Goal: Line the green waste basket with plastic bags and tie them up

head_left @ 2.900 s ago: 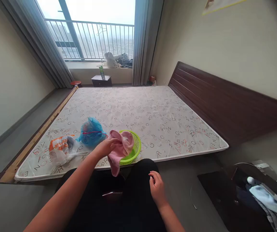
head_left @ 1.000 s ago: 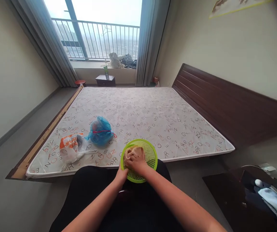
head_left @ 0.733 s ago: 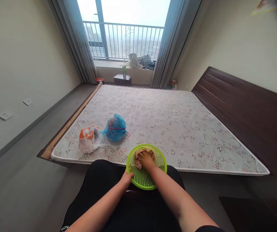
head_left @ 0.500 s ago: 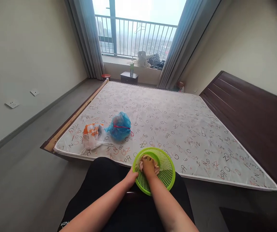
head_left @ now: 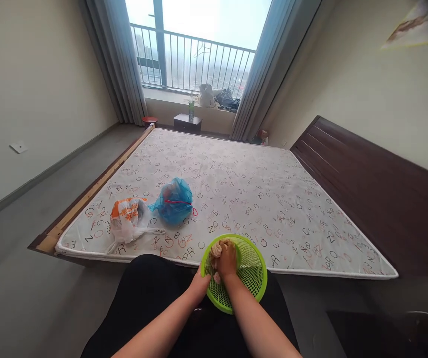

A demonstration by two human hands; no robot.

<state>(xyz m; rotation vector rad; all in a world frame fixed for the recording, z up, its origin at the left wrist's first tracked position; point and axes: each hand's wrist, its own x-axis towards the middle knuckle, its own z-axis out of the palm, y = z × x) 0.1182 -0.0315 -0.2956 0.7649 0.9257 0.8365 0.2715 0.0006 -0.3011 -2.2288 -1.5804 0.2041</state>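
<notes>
A lime-green mesh plastic basket rests tilted on my lap, its open mouth facing me. My left hand grips the left side of its rim, thumb on the inner side. Inside the basket, my right hand is closed around a crumpled pinkish-beige cloth, pressed against the upper left of the inner wall. Part of the cloth is hidden by the fingers. Beyond the basket, on the mattress, lie a knotted blue plastic bag and a white plastic bag with orange print.
A dark wooden headboard stands on the right and a wooden bed rail runs along the left. At the back are a small dark nightstand with a green bottle and a red stool.
My right hand has shifted the cloth within the basket, bunching it toward the left wall. The view has turned slightly right. My left hand keeps its hold on the rim.
</notes>
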